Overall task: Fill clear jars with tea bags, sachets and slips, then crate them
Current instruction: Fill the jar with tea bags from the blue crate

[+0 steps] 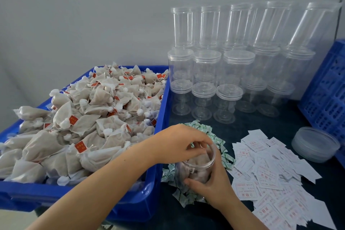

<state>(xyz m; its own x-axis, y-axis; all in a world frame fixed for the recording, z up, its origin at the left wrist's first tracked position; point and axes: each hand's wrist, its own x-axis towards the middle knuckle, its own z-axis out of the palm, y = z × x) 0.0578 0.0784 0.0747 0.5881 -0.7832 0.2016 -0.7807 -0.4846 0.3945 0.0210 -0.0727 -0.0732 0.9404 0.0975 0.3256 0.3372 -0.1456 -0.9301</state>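
Hands: both at one open jar, near centre of the table, just right of the blue bin.
Left hand: reaching in from the left, fingers curled down over the jar's mouth, tips at or just inside the rim; whether a tea bag is pinched between them cannot be told.
Right hand: wrapped round the jar's lower wall, thumb across the near side, steadying it at a tilt.
Jar: clear thin plastic, lidless, partly filled with pale tea bags; judged light, fairly stiff, smooth and a little slippery; best held round the body, as now, not by the rim.
Tea bags: heaped high in the blue bin, left; soft mesh pouches with strings and red tags, judged light, squashy, apt to tangle; best taken by a pinch on the pouch.
Sachets: small green-and-white packets strewn under and around the jar; judged feather-light.
Slips: white printed papers fanned out to the right; thin, flimsy, apt to stick in layers.
Empty jars: stacked in tiers, far centre and right, several lidded.
Loose lid: near right, beside the blue crate.
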